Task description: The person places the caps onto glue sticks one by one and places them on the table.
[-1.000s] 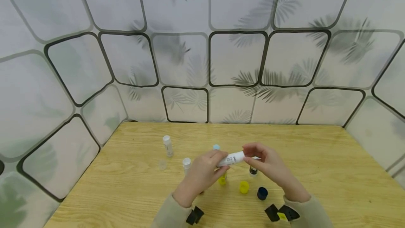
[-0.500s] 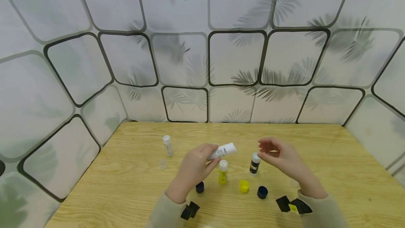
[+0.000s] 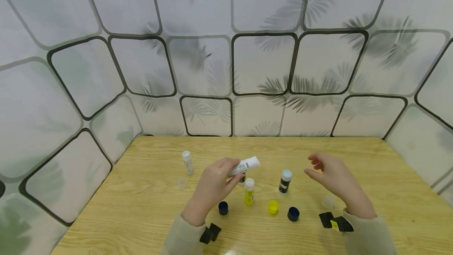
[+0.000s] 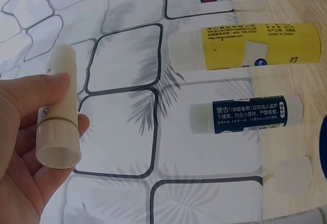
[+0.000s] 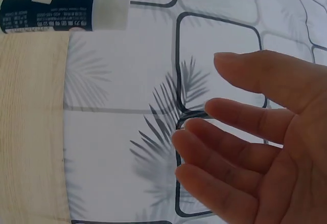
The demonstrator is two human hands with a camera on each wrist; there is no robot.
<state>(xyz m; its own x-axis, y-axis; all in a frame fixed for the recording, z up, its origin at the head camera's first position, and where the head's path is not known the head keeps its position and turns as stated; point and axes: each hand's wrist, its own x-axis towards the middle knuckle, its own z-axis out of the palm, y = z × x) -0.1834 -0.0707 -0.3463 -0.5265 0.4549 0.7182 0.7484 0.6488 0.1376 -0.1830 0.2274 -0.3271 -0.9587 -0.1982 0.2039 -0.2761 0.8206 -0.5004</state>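
My left hand grips a white glue stick above the table, tilted with one end up to the right. In the left wrist view, the thumb lies across the white tube. My right hand hovers empty at the right, fingers loosely bent and apart from the thumb. Between the hands stand a yellow glue stick and a navy-labelled glue stick, both uncapped. Another navy-labelled glue stick stands partly hidden behind the left hand in the head view.
On the wooden table lie a yellow cap, two navy caps, and clear caps near the right wrist and farther left. A white glue stick stands at the back left. Patterned cloth rises behind the table.
My right hand has left the end of the white glue stick and moved away to the right. The left hand, still holding the stick, has shifted slightly left and up.
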